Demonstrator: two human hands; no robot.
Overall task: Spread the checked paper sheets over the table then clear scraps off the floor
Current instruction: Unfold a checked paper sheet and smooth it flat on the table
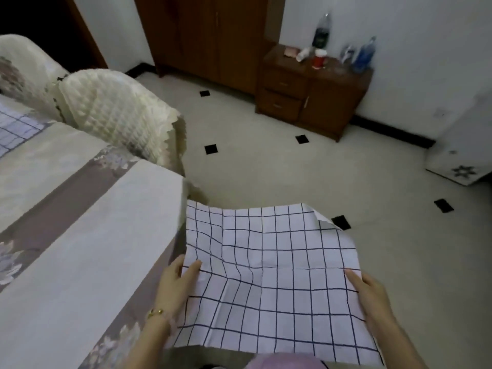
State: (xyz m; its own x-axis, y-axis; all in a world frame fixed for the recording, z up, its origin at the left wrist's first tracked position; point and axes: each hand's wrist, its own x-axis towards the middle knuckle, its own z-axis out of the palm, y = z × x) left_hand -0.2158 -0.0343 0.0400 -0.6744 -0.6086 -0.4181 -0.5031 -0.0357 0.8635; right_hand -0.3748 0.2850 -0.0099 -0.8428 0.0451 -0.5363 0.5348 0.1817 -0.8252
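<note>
In the head view, the person is holding one checked paper sheet [271, 278] out flat in the lower middle of the frame, above the floor [292, 177] and just right of the cloth-covered worktop [87, 235]. The left hand [175, 286] is gripping its left edge, thumb lying on top; the right hand [372, 294] is gripping the right edge likewise. The sheet's far right corner is curling over. Another checked sheet [16, 126] is lying at the left edge on the worktop.

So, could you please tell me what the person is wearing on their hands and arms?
Both forearms are bare, with no sleeves or gloves in view. The left hand has a thin gold bracelet at the wrist. The right hand shows no jewellery, and no rings are visible on any fingers.
</note>
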